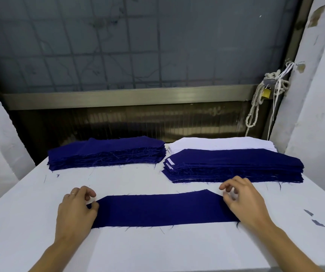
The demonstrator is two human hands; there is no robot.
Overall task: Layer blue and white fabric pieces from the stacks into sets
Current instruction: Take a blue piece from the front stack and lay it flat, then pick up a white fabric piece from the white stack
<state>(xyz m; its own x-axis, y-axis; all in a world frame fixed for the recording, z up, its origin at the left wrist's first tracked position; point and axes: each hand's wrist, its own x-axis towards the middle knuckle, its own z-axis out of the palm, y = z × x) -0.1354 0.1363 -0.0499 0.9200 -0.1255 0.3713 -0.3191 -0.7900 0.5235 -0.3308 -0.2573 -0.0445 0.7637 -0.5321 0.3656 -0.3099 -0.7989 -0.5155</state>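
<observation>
A single long blue fabric piece (157, 209) lies flat on the white table (157, 250) in front of me. My left hand (76, 211) pinches its left end between thumb and fingers. My right hand (242, 199) rests on its right end with fingers loosely curled; whether it grips the cloth is unclear. Behind, a stack of blue pieces (106, 152) sits at the back left. A second blue stack (234, 165) with white slips showing at its left edge sits at the back right. A white stack (222, 143) lies just behind it.
A dark window and metal frame (118, 97) rise behind the table's far edge. A knotted rope with a padlock (265, 93) hangs at the right. White walls close in on both sides. Small fabric scraps (317, 222) lie at the table's right.
</observation>
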